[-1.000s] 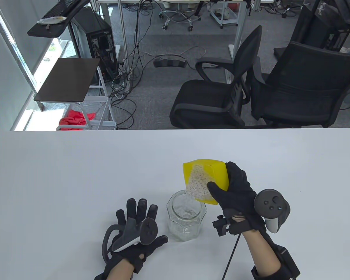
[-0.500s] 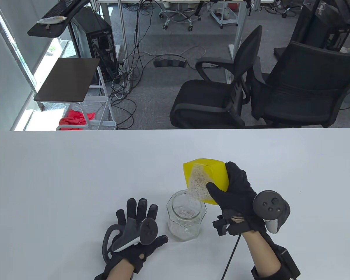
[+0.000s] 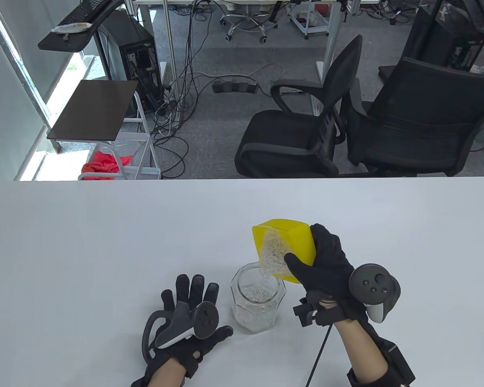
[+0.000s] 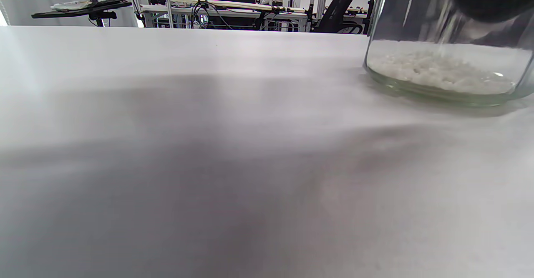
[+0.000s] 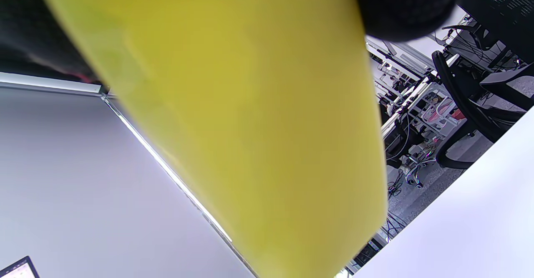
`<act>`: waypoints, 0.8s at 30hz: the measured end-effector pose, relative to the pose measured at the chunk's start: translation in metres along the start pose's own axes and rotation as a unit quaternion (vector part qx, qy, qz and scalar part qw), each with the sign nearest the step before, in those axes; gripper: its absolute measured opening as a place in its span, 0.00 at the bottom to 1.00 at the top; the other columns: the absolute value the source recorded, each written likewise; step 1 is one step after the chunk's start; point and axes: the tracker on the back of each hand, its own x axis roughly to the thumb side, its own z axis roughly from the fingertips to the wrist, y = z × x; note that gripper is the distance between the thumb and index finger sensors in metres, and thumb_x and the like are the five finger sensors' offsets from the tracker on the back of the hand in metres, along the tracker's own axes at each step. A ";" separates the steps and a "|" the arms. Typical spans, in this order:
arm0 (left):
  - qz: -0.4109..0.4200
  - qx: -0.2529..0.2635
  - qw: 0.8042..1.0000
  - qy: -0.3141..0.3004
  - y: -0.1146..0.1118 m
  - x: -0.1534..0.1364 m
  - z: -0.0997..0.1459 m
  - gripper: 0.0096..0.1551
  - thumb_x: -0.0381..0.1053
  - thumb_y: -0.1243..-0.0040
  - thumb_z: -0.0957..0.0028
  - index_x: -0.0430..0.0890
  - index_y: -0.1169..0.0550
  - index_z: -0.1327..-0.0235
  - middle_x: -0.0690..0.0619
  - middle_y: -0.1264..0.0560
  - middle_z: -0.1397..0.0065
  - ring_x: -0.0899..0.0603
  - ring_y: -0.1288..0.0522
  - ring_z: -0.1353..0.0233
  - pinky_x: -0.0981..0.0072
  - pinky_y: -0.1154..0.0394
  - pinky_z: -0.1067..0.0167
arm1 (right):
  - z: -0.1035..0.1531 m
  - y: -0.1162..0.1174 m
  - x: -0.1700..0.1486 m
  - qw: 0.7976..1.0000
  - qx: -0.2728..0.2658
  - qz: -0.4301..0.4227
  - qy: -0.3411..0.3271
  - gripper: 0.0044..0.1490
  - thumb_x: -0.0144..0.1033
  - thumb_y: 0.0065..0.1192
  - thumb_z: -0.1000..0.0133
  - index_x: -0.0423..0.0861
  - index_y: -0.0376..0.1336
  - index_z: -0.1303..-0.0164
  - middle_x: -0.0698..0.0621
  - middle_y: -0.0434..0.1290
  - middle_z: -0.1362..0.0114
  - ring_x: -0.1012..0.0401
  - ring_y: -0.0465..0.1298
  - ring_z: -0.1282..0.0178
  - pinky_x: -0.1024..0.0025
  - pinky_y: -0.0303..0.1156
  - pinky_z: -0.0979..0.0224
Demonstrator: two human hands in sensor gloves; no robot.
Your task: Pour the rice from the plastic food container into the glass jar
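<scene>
White laminate forms the worktop (image 3: 105,242), on which the glass jar (image 3: 258,300) is taken as landmark; it stands upright near the front edge, faceted and clear, with a shallow bed of white rice (image 4: 438,71) seen low against its base in the left wrist view. Up and to the right of the jar, the yellow plastic container (image 3: 286,246) is held clear of the worktop, tipped so that its open mouth faces down and left, its lowest corner directly over the jar's mouth; its pouring axis is thus seen to run diagonally from the upper right down into the jar. More rice is heaped against that lowered side, and grains appear to be spilling into the jar. The container is clasped by the right hand (image 3: 326,270), thumb on the near wall and fingers behind, a clenched grip on the container; in the right wrist view only its yellow wall is shown. Just left of the jar, the left hand (image 3: 189,318) is laid flat on the worktop, released, fingers spread, not touching the glass. Further tilting is judged necessary.
</scene>
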 end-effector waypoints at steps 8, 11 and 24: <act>0.000 -0.001 1.000 0.000 0.000 0.000 0.000 0.63 0.84 0.60 0.45 0.51 0.65 0.13 0.42 0.76 0.20 0.26 0.80 0.24 0.23 0.68 0.34 | 0.000 0.000 0.001 1.000 0.001 -0.001 0.000 0.57 0.62 0.73 0.54 0.42 0.52 0.27 0.43 0.62 0.34 0.48 0.71 0.47 0.53 0.74 0.52; 0.000 -0.001 1.000 -0.001 0.000 0.001 0.000 0.63 0.84 0.60 0.45 0.51 0.65 0.13 0.42 0.76 0.20 0.26 0.80 0.24 0.23 0.68 0.34 | 0.000 0.000 0.001 1.000 0.002 -0.002 -0.002 0.57 0.62 0.74 0.55 0.42 0.52 0.27 0.43 0.62 0.34 0.48 0.71 0.47 0.52 0.73 0.52; 0.000 -0.001 1.000 -0.001 0.000 0.001 0.000 0.63 0.84 0.60 0.45 0.51 0.65 0.13 0.42 0.76 0.20 0.26 0.80 0.24 0.23 0.68 0.34 | 0.000 0.001 0.003 1.000 0.006 -0.001 -0.009 0.57 0.60 0.75 0.55 0.43 0.52 0.26 0.43 0.61 0.33 0.47 0.70 0.46 0.50 0.72 0.50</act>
